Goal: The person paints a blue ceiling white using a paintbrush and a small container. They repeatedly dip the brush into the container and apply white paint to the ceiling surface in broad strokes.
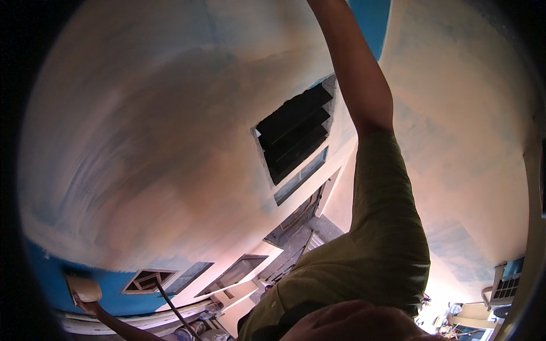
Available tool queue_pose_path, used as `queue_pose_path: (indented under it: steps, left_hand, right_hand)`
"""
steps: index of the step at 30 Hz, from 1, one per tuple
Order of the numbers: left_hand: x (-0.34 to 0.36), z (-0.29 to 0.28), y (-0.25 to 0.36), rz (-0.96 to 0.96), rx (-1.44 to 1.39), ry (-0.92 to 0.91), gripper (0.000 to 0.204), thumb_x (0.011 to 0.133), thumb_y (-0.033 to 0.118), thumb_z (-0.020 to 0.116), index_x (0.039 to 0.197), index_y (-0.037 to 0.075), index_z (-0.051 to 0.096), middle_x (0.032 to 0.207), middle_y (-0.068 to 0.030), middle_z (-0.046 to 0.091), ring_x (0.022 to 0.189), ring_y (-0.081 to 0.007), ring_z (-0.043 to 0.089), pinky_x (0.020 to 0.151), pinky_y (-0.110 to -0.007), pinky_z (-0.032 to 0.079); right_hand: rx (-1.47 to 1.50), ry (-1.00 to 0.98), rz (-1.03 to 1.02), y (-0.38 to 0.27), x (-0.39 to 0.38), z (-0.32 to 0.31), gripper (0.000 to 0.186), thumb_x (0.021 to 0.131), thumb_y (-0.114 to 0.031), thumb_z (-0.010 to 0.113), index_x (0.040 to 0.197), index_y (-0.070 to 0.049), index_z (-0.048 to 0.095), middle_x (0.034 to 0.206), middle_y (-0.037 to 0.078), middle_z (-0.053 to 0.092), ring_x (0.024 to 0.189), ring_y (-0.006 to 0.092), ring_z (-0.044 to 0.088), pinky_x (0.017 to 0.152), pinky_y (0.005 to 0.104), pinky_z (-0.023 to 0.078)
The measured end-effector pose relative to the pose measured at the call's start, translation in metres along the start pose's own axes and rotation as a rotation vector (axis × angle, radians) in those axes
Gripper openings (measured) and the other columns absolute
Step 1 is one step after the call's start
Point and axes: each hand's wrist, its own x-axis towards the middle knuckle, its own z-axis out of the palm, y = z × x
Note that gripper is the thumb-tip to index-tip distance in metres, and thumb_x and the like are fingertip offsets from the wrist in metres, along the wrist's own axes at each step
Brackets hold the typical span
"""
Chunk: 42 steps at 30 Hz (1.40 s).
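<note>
Holding a cream-coloured, rounded, tub-like object (88, 289), the left hand (86, 307) is at the far lower left, its fingers bent at the lower side of it. Behind is a bright blue painted strip of wall (122, 304); whether the object touches it, I cannot tell. Just to the right are a square brown-framed window (136, 283) and a thin, dark, slanting pole (173, 308). Above them spreads a large, pale, streaky painted surface (170, 159), with bluish patches showing through. Near the middle is a rectangular opening with wide black slats (293, 136). Further right, from the olive-green cloth shirt (369, 244), the bare right forearm (358, 74) rises past the upper edge. The right hand is outside the view, so I cannot tell if it is wide, narrow or holding something. Beside this forearm, at the top, is a bright blue painted patch (372, 25).
</note>
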Motion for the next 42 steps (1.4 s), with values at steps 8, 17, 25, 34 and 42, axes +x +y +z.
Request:
queue_pose_path:
  steps: [8, 17, 25, 34, 42]
  left_hand:
    - [0.03, -0.05, -0.049, 0.014, -0.159, -0.041, 0.041, 0.078, 0.026, 0.056, 0.112, 0.005, 0.05, 0.117, -0.0127, 0.048, 0.106, -0.0279, 0.047, 0.091, -0.044, 0.039]
    - [0.018, -0.063, -0.034, 0.08, -0.106, -0.041, 0.046, 0.079, 0.027, 0.055, 0.119, 0.007, 0.045, 0.119, -0.0131, 0.046, 0.107, -0.0293, 0.046, 0.091, -0.046, 0.039]
    - [0.021, -0.052, -0.025, 0.001, -0.102, -0.026, 0.041, 0.079, 0.024, 0.056, 0.115, 0.007, 0.046, 0.118, -0.0126, 0.046, 0.106, -0.0283, 0.046, 0.089, -0.047, 0.041]
    - [0.015, -0.003, -0.033, 0.008, -0.114, 0.027, 0.045, 0.08, 0.031, 0.055, 0.117, 0.009, 0.044, 0.117, -0.0135, 0.046, 0.105, -0.0273, 0.046, 0.084, -0.044, 0.043]
    - [0.002, -0.003, -0.024, 0.061, -0.048, -0.076, 0.046, 0.079, 0.029, 0.056, 0.118, 0.007, 0.044, 0.118, -0.0126, 0.045, 0.104, -0.0284, 0.048, 0.085, -0.045, 0.043]
  right_hand:
    - [-0.652, 0.421, 0.152, 0.148, 0.027, -0.16, 0.037, 0.07, -0.032, 0.068, 0.053, -0.001, 0.059, 0.059, 0.01, 0.062, 0.051, 0.016, 0.059, 0.048, 0.0339, 0.047]
    - [-0.332, 0.114, -0.342, -0.002, -0.002, 0.018, 0.019, 0.073, -0.013, 0.066, 0.061, -0.001, 0.056, 0.058, 0.002, 0.058, 0.057, 0.0179, 0.055, 0.054, 0.0322, 0.046]
    - [0.117, 0.272, 0.234, 0.112, 0.017, -0.057, 0.024, 0.074, -0.024, 0.065, 0.068, -0.001, 0.062, 0.064, 0.009, 0.061, 0.055, 0.02, 0.058, 0.051, 0.0337, 0.047]
    - [-1.377, 0.109, -0.394, 0.158, 0.054, -0.109, 0.038, 0.063, -0.044, 0.067, 0.059, -0.007, 0.065, 0.055, 0.011, 0.06, 0.045, 0.0259, 0.057, 0.042, 0.0379, 0.042]
    - [-0.087, 0.103, -0.051, 0.106, 0.063, -0.046, 0.033, 0.082, -0.023, 0.059, 0.059, -0.001, 0.052, 0.053, 0.008, 0.054, 0.048, 0.0171, 0.049, 0.048, 0.0344, 0.04]
